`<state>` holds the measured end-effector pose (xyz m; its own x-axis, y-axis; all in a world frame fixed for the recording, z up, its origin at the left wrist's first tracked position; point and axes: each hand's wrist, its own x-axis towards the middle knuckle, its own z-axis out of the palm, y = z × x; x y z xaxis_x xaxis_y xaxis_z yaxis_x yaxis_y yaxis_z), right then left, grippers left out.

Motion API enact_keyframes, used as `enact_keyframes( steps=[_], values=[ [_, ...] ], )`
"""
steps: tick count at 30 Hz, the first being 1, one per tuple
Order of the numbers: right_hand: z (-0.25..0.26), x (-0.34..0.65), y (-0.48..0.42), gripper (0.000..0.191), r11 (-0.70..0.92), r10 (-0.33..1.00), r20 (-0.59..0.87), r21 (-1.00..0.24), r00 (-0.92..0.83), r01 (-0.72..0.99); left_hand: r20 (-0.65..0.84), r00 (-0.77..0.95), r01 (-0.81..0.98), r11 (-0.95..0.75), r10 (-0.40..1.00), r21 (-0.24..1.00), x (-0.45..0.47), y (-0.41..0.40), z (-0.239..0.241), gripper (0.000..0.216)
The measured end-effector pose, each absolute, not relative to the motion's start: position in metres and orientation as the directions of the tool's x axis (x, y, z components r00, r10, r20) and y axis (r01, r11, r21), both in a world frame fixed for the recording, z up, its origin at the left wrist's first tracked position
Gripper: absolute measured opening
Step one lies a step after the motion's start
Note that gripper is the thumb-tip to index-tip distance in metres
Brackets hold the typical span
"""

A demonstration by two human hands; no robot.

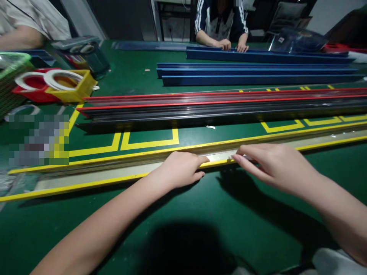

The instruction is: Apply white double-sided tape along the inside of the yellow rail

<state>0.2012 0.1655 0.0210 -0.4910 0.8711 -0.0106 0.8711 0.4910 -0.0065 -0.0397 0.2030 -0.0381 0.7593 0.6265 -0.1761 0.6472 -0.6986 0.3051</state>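
A long pale channel profile with yellow edges (97, 175) lies across the green table in front of me. My left hand (182, 168) grips its near wall, fingers inside the channel and thumb outside. Just to the right, my right hand (266, 160) is closed in a pinch over the same channel. A small whitish bit (231, 157) shows at its fingertips, too small to name. Between the two hands, a short stretch of the channel's shiny pale floor is visible.
Behind lie red-edged profiles (137, 100), black profiles (160, 121) and blue profiles (229, 80). Yellow tape marks (149, 145) line the green tabletop (177, 214). White tape rolls (61, 79) sit in a yellow bin (82, 86) and a red bin. Co-worker's hands (233, 46) touch a far blue profile.
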Motion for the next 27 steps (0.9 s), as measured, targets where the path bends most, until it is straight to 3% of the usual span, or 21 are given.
enact_keyframes(
  steps=[5,9,15,18,22,25,27],
  values=[
    [-0.006,0.205,0.145,0.016,0.643,0.766,0.141,-0.148,-0.627,0.752,-0.19,0.753,0.652,-0.672,0.631,0.351,-0.04,0.203,-0.035,0.04],
    [-0.004,0.196,0.141,0.01,0.711,0.667,0.101,-0.382,-0.738,0.591,-0.164,0.769,0.625,-0.67,0.618,0.401,-0.039,0.203,-0.034,0.04],
    [-0.003,0.172,0.152,0.009,0.701,0.557,0.205,-0.636,-0.805,0.322,0.048,0.802,0.5,-0.714,0.595,0.491,-0.054,0.195,-0.027,0.063],
    [-0.008,0.157,0.158,0.008,0.705,0.497,0.271,-0.68,-0.825,0.201,0.097,0.777,0.495,-0.699,0.622,0.517,-0.077,0.189,-0.015,0.057],
    [-0.016,0.139,0.164,0.012,0.689,0.488,0.363,-0.718,-0.793,0.096,0.041,0.794,0.497,-0.687,0.606,0.529,-0.114,0.177,0.005,0.02],
    [-0.024,0.127,0.169,0.023,0.695,0.517,0.388,-0.71,-0.763,0.11,-0.06,0.788,0.523,-0.615,0.613,0.59,-0.14,0.167,0.018,0.019],
    [-0.032,0.123,0.174,0.033,0.747,0.531,0.418,-0.641,-0.737,0.174,-0.125,0.753,0.546,-0.508,0.645,0.666,-0.159,0.162,0.023,0.02]
  ],
)
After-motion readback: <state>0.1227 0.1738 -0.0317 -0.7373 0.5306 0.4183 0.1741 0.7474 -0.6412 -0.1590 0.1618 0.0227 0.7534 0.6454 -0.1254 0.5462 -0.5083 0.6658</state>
